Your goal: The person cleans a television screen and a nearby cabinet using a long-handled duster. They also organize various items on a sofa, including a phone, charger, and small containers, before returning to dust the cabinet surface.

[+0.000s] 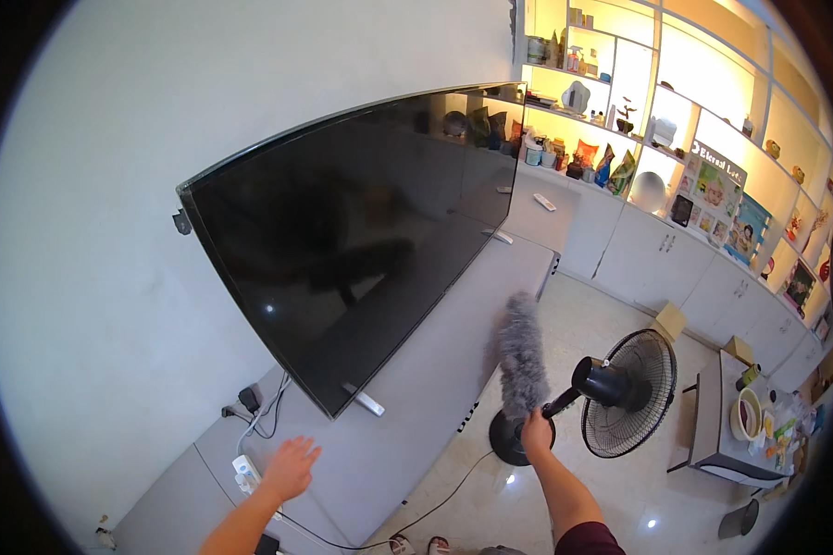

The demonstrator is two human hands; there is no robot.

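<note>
My right hand [538, 438] grips a grey fluffy duster [524, 354] by its lower end. The duster points up and away, over the front edge of a long grey TV cabinet [430, 361]. My left hand [293, 468] hovers over or rests on the cabinet top, I cannot tell which. It holds nothing, and its fingers are spread. Close beside it lies a white power strip [247, 473]. A large flat-screen television [361, 236] stands on the cabinet on two silver feet, its screen dark.
A black pedestal fan [625, 388] stands right of my right hand; its cord [451, 494] crosses the floor. Cables and a black adapter [249, 399] lie behind the television. A remote control [545, 202] sits farther back. Lit shelves [618, 90], a low table [711, 416] and a bin [738, 519] are at right.
</note>
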